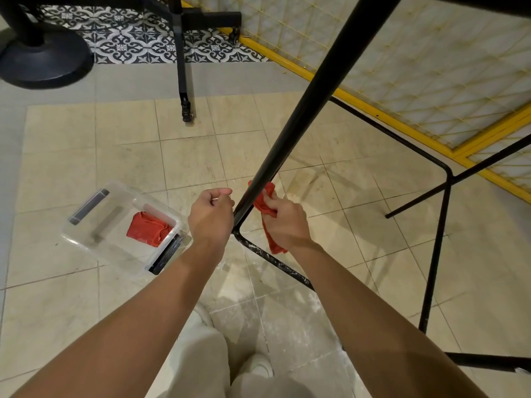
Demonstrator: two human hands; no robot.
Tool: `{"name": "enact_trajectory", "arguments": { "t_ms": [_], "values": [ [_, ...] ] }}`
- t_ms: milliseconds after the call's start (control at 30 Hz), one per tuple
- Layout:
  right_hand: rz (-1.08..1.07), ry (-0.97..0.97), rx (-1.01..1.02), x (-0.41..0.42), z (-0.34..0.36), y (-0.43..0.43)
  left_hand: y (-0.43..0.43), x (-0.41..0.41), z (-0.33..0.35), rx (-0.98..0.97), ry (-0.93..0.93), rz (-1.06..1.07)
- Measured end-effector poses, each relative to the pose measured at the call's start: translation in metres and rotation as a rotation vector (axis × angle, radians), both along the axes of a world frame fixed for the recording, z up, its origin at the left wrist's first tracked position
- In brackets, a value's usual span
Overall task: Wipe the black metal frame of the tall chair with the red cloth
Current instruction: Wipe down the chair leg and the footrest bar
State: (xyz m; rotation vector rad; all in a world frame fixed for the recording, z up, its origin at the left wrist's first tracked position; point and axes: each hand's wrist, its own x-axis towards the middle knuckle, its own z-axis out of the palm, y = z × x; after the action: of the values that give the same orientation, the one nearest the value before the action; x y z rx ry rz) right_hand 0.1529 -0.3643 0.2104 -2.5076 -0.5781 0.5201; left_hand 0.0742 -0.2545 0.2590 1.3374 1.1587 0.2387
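We see the black chair leg (301, 110) slant from high at the far right down to low at the near left. Our right hand (287, 222) holds the red cloth (260, 204) bunched in its curled fingers (270, 201), pressed on the leg's right side. Our left hand (211, 216) is curled just left of the leg and holds nothing.

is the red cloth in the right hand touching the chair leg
Touching. Head view: the red cloth wraps behind the chair leg, showing on both sides.
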Motion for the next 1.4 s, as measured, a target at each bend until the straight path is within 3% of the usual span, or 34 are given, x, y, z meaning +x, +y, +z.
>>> {"name": "enact_trajectory", "arguments": {
  "t_ms": [100, 267, 400, 600, 800, 1067, 1300, 1400],
  "values": [
    [0.095, 0.07, 0.017, -0.012, 0.006, -0.007, 0.0, -0.002, 0.002, 0.016, -0.005, 0.001],
    [0.405, -0.076, -0.322, -0.012, 0.024, -0.013, -0.003, -0.01, 0.003, 0.049, 0.019, -0.035],
    [0.346, -0.165, -0.365, -0.013, 0.034, 0.001, -0.001, -0.016, 0.002, 0.067, 0.034, -0.029],
    [0.423, -0.162, -0.334, -0.041, 0.049, 0.016, 0.008, -0.027, -0.002, 0.079, 0.054, -0.021],
    [0.487, -0.231, -0.435, -0.046, 0.049, 0.017, 0.008, -0.036, -0.002, 0.025, 0.045, -0.003],
    [0.42, -0.291, -0.492, -0.066, 0.045, 0.007, -0.001, -0.041, -0.006, 0.058, 0.061, -0.033],
    [0.595, -0.395, -0.533, -0.069, 0.047, -0.014, 0.003, -0.046, -0.007, 0.061, 0.065, -0.051],
    [0.554, -0.406, -0.512, -0.068, 0.042, -0.011, 0.006, -0.05, -0.007, 0.056, 0.069, -0.041]
  ]
}}
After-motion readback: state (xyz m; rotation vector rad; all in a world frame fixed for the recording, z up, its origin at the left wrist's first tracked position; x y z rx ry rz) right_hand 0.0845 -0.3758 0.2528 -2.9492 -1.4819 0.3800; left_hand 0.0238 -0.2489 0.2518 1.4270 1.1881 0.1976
